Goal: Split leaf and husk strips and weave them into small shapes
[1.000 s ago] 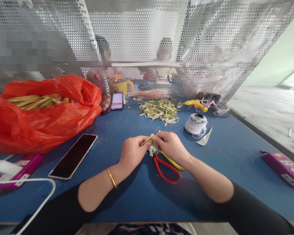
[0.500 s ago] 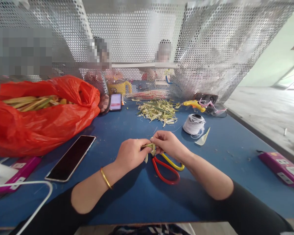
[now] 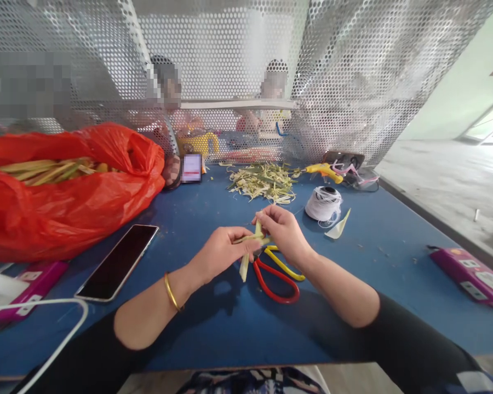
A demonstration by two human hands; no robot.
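- While both hands are raised over the blue tabletop (image 3: 213,342), the left hand (image 3: 225,249) has its thumb and fingers closed on a pale green leaf strip (image 3: 244,269), one end of which hangs down.
- Right hand (image 3: 285,231): fingertips pinched together at the strip's upper, far end. Owing to overlap and slight blur, it cannot be established whether this is one folded strip or two.
- Location of strip: centre of the scene, between the hands, near the hand tool (image 3: 287,299) with red and yellow handles; the tool's head is mostly hidden.
- Far centre: heap of leaf cuttings (image 3: 265,183).
- Right of the hands: white thread spool (image 3: 322,204), with a loose leaf piece (image 3: 337,227) just beside it.
- Left: red plastic bag (image 3: 119,210) containing leaf strips; dark-screened phone (image 3: 118,264) nearer.
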